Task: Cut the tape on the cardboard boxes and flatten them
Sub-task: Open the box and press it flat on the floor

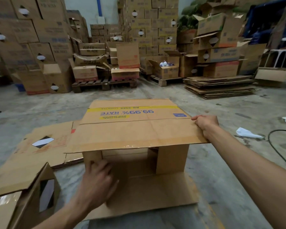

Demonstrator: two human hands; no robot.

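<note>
Box [135, 129] half-collapsed on floor; left hand [97, 177] gripped side flap, right hand [205, 123] pinched top panel's edge — best pressed down evenly.

Dim, flat overhead light, soft shadows; glare on the box tape [130, 145]; the left hand [97, 180] smeared by motion, edges bowed by the wide lens

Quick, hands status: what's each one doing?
Left hand: grips the box's left end flap.
Right hand: grips the box's top panel edge.
</note>
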